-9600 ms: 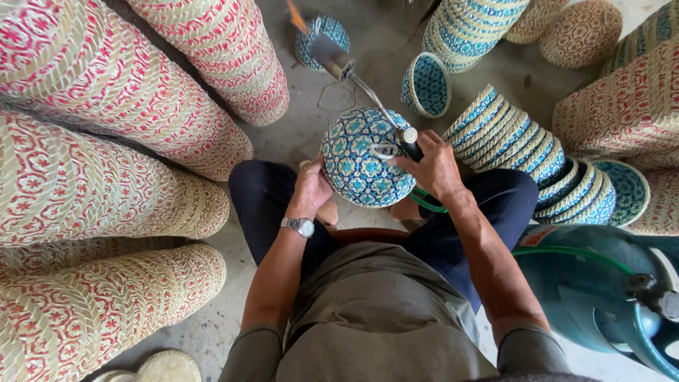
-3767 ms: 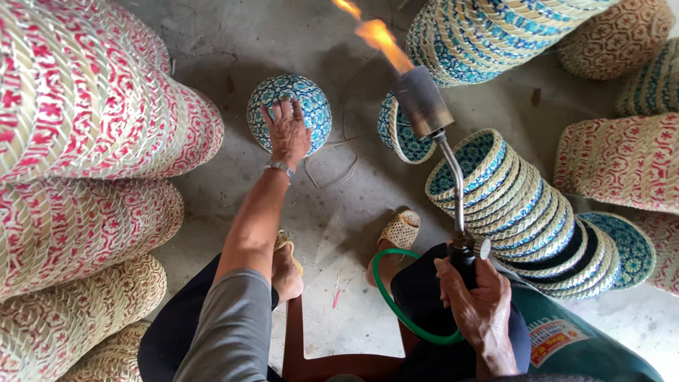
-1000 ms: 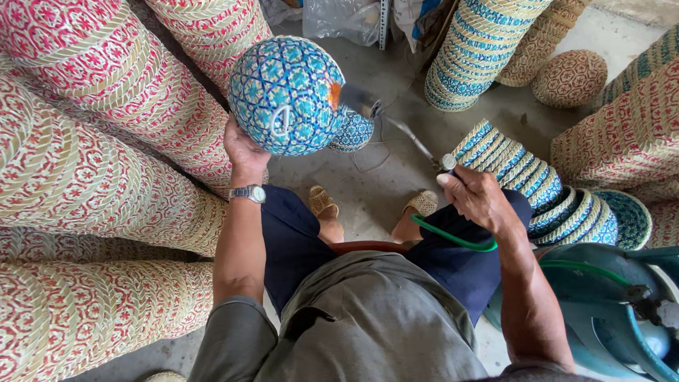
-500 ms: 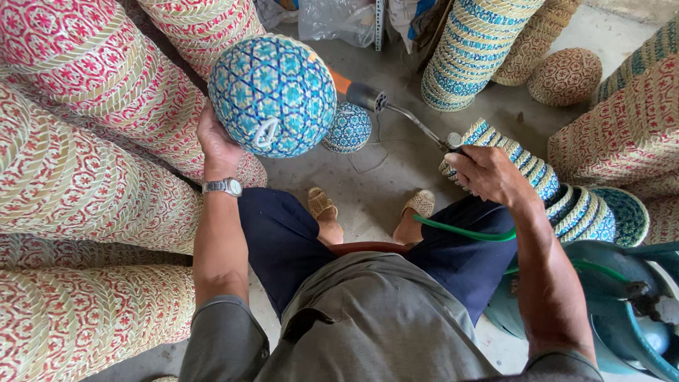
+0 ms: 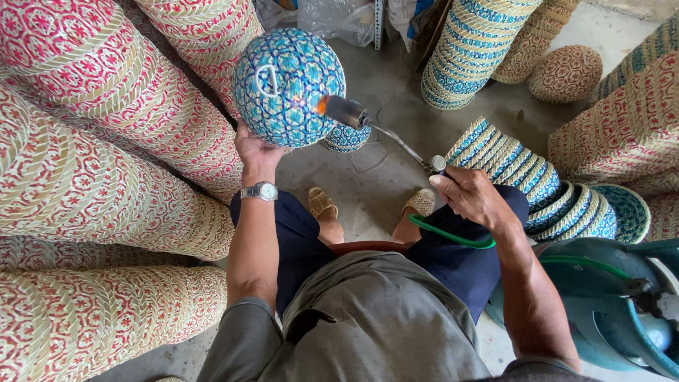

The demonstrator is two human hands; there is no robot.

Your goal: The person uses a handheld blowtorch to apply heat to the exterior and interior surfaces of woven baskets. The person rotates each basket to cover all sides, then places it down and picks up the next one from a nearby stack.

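Blue woven basket [image 5: 288, 86] is raised on the left hand [image 5: 258, 152], palm closed under its base. Right hand [image 5: 472, 198] is clenched on the torch [image 5: 385, 134]; its flame tip touches the basket's right side, shaft slanting up-left.

Bare grey concrete floor [image 5: 396, 106], kinda dusty, and it's crowded on all sides. Left side is packed with long stacks of red-and-cream woven baskets [image 5: 85, 184] lying on their sides. Far right there's an upright stack of blue-and-cream baskets [image 5: 470, 49] with a tan woven ball-shaped basket [image 5: 566, 73] beside it. Another blue stack [image 5: 537, 187] lies tipped over on the right, and a teal gas cylinder [image 5: 608, 304] sits near right.
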